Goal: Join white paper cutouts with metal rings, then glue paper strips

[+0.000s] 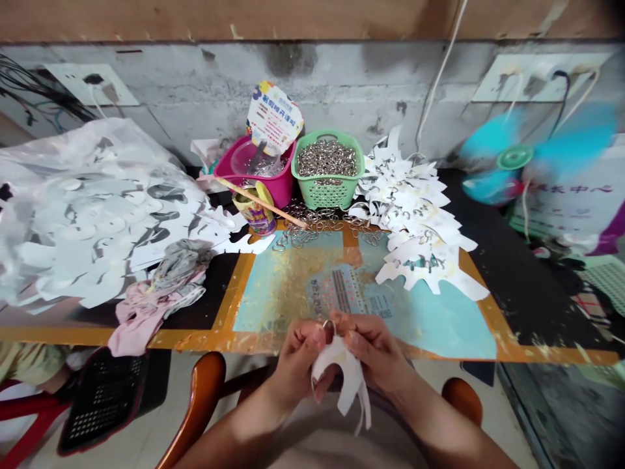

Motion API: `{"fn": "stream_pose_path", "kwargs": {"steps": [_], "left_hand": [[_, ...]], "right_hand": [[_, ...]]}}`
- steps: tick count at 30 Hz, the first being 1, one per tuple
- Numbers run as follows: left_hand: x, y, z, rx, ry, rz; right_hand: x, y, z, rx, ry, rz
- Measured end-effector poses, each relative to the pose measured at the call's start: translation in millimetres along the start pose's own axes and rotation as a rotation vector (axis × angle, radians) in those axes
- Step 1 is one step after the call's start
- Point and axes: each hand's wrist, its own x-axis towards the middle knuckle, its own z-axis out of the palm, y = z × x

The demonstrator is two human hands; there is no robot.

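My left hand (297, 358) and my right hand (374, 352) are held together just over the table's front edge. Both pinch a white paper cutout (344, 381) that hangs below them. A small metal ring (328, 324) shows between my fingertips, at the cutout's upper edge, and my right fingers are closed on it. Its join to the paper is partly hidden by my fingers. Beyond my hands, a fanned heap of printed white cutouts (415, 221) lies on the tabletop (293, 293). Loose metal rings (317, 225) lie in a tangle at the table's far side.
A green basket (328, 170) full of rings and a pink basket (256, 176) stand at the back. A plastic-covered cutout pile (97, 208) and crumpled cloth (161, 293) fill the left. A spinning fan (502, 159) stands at the right.
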Motion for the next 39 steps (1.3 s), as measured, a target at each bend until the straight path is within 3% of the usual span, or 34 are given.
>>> {"fn": "stream_pose_path", "kwargs": {"steps": [3, 7, 13, 18, 23, 29, 32, 36, 39], "left_hand": [[7.1, 3.9, -6.7, 0.079, 0.112, -0.056], [20.0, 14.0, -18.8, 0.205, 0.118, -0.078], [27.9, 26.3, -17.5, 0.070, 0.199, -0.120], [14.3, 14.2, -13.6, -0.064, 0.222, -0.018], [6.2, -1.7, -1.5, 0.068, 0.232, 0.069], [13.7, 7.6, 13.3, 0.336, 0.289, 0.077], [12.9, 9.0, 12.4, 0.382, 0.321, 0.117], [13.6, 8.6, 7.8, 0.396, 0.305, 0.129], [14.7, 5.7, 3.1, 0.360, 0.286, 0.086]], "right_hand": [[1.6, 1.5, -7.6, 0.003, 0.003, 0.176], [2.0, -6.3, -19.7, 0.154, -0.026, 0.370], [5.4, -20.7, -22.0, -0.261, -0.040, 0.204], [3.9, -26.0, -19.3, -0.374, 0.075, 0.150], [4.3, -22.7, -14.7, -0.464, 0.120, 0.088], [5.6, -19.0, -8.5, -0.586, 0.217, -0.034], [5.4, -17.9, -11.9, -0.492, 0.192, -0.024], [5.9, -15.2, -19.0, -0.102, 0.134, 0.120], [7.6, -16.8, -19.3, -0.118, 0.153, 0.132]]}}
